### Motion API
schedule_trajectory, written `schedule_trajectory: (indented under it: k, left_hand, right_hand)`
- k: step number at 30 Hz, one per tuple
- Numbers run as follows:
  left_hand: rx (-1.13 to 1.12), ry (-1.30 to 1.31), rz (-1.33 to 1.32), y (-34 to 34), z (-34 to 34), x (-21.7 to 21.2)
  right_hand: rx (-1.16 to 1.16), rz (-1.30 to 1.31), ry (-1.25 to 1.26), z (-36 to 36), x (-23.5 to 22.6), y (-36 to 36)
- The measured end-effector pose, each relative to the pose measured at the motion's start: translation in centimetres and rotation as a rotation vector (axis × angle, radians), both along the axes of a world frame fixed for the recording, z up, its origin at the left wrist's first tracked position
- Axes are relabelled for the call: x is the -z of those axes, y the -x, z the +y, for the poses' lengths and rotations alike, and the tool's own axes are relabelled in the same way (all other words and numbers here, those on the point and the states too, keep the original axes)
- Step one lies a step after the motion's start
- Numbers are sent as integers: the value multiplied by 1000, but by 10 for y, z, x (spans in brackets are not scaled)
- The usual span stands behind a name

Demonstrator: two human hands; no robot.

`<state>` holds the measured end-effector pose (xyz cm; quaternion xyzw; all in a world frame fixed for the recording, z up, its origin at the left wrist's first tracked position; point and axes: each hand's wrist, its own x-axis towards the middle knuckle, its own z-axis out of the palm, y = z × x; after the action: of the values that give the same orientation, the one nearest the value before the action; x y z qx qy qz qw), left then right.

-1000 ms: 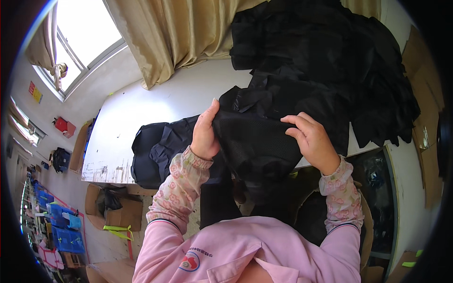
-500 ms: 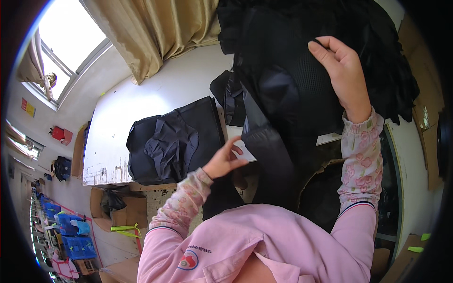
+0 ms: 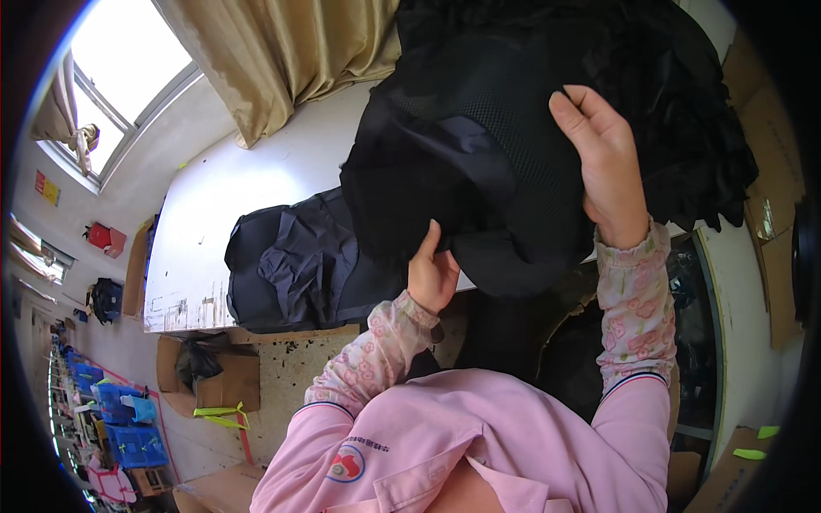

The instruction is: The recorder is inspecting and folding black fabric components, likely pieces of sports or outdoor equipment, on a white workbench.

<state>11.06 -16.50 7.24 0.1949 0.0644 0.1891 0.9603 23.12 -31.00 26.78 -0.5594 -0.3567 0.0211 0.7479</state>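
At the near edge of the bench: left hand, thumb raised, fingers part-curled, grip unclear. Above: black mesh-fabric piece, just swung leftward, apparently mid-repositioning. Farther: right hand, thumb-and-forefinger pinch closed on fabric.

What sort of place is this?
Probably a textile or sewn-goods workshop: piled black fabric pieces on a white worktable, an open cardboard box below, and blue crates at lower left.
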Motion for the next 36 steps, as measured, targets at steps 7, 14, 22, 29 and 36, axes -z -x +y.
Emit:
schedule_trajectory:
  k: [7, 14, 22, 29, 36]
  left_hand:
    - [630, 412, -350, 16, 21, -45]
    - [355, -139, -342, 59, 100, -49]
    - [-236, -1707, 463, 51, 174, -42]
    - [-751, -2320, -326, -22, 53, -230]
    - [-484, -2530, -278, -48, 87, -262]
  right_hand:
    - [429, -483, 529, 9, 105, -48]
    - [624, -464, 676, -77, 179, -152]
    - [105, -193, 278, -89, 19, -99]
    - [-168, -733, 469, -26, -39, -23]
    - [330, -1036, 609, -47, -28, -33]
